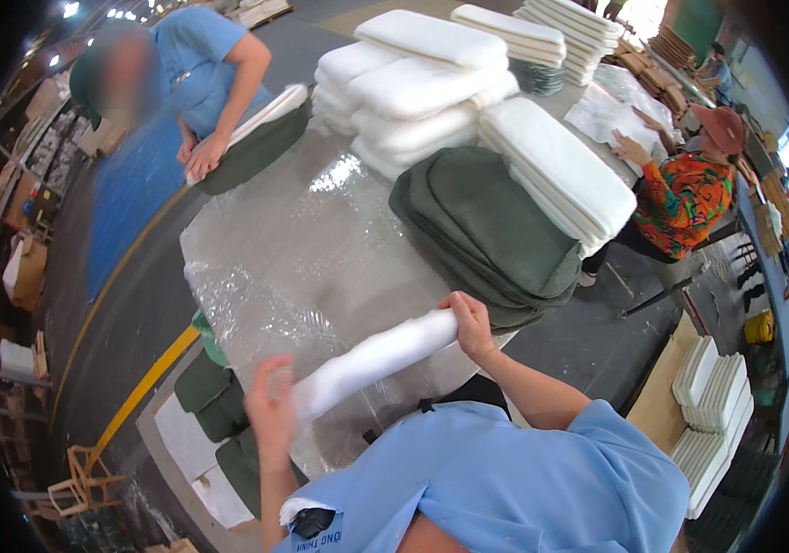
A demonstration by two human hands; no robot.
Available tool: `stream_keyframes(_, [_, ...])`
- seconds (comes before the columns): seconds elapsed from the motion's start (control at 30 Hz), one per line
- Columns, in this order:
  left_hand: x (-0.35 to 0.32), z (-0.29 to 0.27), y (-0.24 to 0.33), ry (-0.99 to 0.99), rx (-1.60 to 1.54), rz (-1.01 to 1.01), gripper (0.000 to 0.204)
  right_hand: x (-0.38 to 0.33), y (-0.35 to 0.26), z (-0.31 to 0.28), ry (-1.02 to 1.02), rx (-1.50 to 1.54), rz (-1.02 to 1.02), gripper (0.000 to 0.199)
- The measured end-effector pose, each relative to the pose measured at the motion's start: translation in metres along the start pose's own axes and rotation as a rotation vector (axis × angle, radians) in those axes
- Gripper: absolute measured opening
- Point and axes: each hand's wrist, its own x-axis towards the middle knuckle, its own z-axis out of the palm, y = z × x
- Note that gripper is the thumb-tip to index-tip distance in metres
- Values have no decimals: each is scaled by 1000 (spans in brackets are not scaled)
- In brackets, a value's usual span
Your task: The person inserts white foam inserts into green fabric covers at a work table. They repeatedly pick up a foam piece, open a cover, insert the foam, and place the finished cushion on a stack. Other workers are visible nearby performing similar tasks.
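A rolled white foam pad stretches between my two hands above the near edge of the plastic-covered table. My left hand grips its lower left end and looks blurred. My right hand clasps the upper right end. Just beyond my right hand lies a stack of dark green fabric covers. White foam pads are piled at the table's far side.
A person in a blue shirt leans on a green cover at the far left corner. Another person in an orange patterned top works at the right. More white pads and green covers lie on the floor.
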Motion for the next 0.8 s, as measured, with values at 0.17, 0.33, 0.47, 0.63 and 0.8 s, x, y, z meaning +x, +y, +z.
stream_keyframes(0.17, [13, 97, 29, -359, 495, 442, 52, -3, -10, -1, -55, -11, 12, 44])
stream_keyframes(0.33, [15, 109, 21, -456, 689, 325, 54, 8, -23, -23, -178, -169, 52, 43])
stream_keyframes(0.47, [8, 113, 19, -448, 706, 280, 56, 72, -50, -43, 63, -414, -104, 29])
stream_keyframes(0.63, [3, 126, 32, -444, 792, 310, 52, 154, -38, -57, 175, -845, -110, 41])
stream_keyframes(0.8, [-13, 122, 32, -429, 839, 252, 51, 169, -14, -28, 191, -1101, -88, 47])
